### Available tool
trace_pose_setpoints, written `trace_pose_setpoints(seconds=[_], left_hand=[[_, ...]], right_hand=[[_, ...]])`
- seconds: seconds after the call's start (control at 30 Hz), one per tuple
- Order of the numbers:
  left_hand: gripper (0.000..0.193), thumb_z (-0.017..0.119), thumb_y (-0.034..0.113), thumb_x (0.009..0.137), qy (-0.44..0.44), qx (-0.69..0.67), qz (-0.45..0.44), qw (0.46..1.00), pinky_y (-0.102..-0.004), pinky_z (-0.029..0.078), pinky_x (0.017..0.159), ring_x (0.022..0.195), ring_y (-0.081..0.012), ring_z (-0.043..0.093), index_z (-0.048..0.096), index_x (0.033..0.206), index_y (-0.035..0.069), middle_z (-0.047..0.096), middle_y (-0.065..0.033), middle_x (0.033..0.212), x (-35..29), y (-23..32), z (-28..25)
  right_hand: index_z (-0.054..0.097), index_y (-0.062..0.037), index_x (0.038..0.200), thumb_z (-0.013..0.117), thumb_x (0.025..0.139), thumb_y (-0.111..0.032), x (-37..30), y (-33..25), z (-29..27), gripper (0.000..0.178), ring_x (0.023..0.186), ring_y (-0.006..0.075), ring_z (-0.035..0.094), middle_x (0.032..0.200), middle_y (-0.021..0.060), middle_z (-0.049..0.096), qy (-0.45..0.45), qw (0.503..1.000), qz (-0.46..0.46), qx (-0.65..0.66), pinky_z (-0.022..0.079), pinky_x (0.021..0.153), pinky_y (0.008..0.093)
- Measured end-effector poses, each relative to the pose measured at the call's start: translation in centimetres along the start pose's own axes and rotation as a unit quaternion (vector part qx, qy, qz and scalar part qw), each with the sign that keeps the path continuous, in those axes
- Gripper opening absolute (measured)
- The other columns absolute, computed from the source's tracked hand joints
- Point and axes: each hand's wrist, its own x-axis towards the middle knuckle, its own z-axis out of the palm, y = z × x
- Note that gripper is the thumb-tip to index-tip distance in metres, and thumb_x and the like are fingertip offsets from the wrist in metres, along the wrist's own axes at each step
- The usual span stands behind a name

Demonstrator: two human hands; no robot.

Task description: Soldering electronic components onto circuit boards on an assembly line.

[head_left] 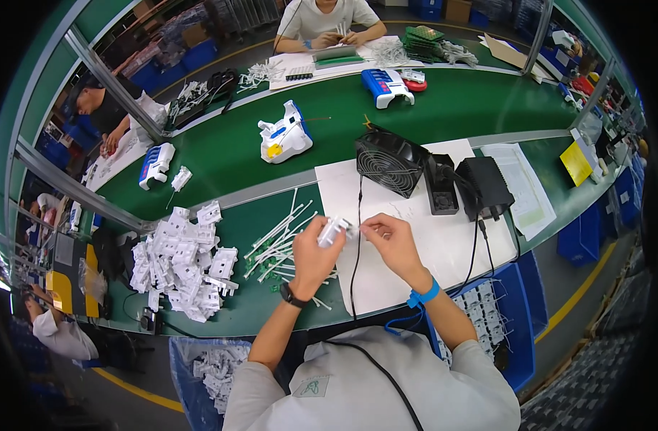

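My left hand point(315, 256) is closed around a small white plastic housing point(332, 231), held above the left edge of a white sheet point(408, 276) on the bench. Just to its right, my right hand point(392, 243) has thumb and forefinger pinched close to the housing's end. What sits between those fingertips is too small to make out. Beside my left hand lie white cable bundles point(278, 233) with small green circuit boards point(271, 269) at their near ends. Further left is a large heap of white plastic housings point(182, 262).
A black fan point(390, 161) and a black power box point(484, 187) with cables stand behind my right hand. Beyond runs a green conveyor belt point(221, 161) carrying blue-and-white devices point(286, 135). Blue bins point(519, 359) flank me below the bench. Other people work across and to the left.
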Motion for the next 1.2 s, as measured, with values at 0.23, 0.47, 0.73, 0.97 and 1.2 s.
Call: trace_pose_setpoints(seconds=[0.23,0.47,0.73,0.97,1.2], left_hand=[[0.027,0.078,0.014,0.090,-0.031,-0.225,-0.098,0.969,-0.0260,0.041,0.056,0.066,-0.0064,0.050,0.056,0.082,0.000,0.060,-0.0012,0.073,3.2,-1.1,4.9],[0.027,0.078,0.014,0.090,-0.019,-0.180,-0.098,0.979,-0.0280,0.053,0.064,0.075,-0.0141,0.069,0.064,0.104,-0.004,0.073,-0.0123,0.087,6.1,-5.7,5.9],[0.038,0.083,0.018,0.082,-0.140,-0.106,-0.113,0.978,-0.0306,0.056,0.069,0.077,-0.0189,0.072,0.064,0.105,-0.005,0.074,-0.0173,0.088,6.8,-6.4,7.2],[0.045,0.083,0.027,0.076,-0.193,-0.018,-0.052,0.980,-0.0359,0.057,0.076,0.082,-0.0304,0.073,0.070,0.102,-0.007,0.074,-0.0227,0.092,7.8,-5.0,9.4],[0.051,0.077,0.037,0.081,-0.191,0.131,0.008,0.973,-0.0429,0.056,0.084,0.093,-0.0379,0.072,0.072,0.112,-0.003,0.075,-0.0217,0.102,8.4,-4.3,9.2]], right_hand=[[0.071,0.0019,0.099,0.072,0.090,0.000,-0.3,0.3,2.0,0.010,0.069,0.0145,0.062,0.082,0.0084,0.065,0.064,0.981,-0.145,-0.114,0.050,0.062,0.0270],[0.067,-0.0050,0.124,0.072,0.090,-0.004,-1.3,1.1,-2.0,0.034,0.071,0.0171,0.065,0.099,0.0087,0.063,0.028,0.978,-0.149,-0.143,0.053,0.065,0.0303],[0.044,-0.0054,0.107,0.067,0.097,-0.008,3.3,6.0,-11.7,0.026,0.054,0.0088,0.053,0.077,0.0036,0.056,0.370,0.918,0.016,0.140,0.037,0.044,0.0234],[0.066,0.0018,0.111,0.064,0.099,-0.011,5.1,3.9,-13.7,0.018,0.062,0.0140,0.063,0.081,0.0089,0.069,0.323,0.942,-0.035,-0.088,0.050,0.059,0.0288],[0.063,-0.0016,0.107,0.064,0.102,-0.018,4.6,6.4,-12.6,0.017,0.064,0.0168,0.063,0.076,0.0095,0.068,0.383,0.893,-0.085,-0.222,0.050,0.061,0.0307]])
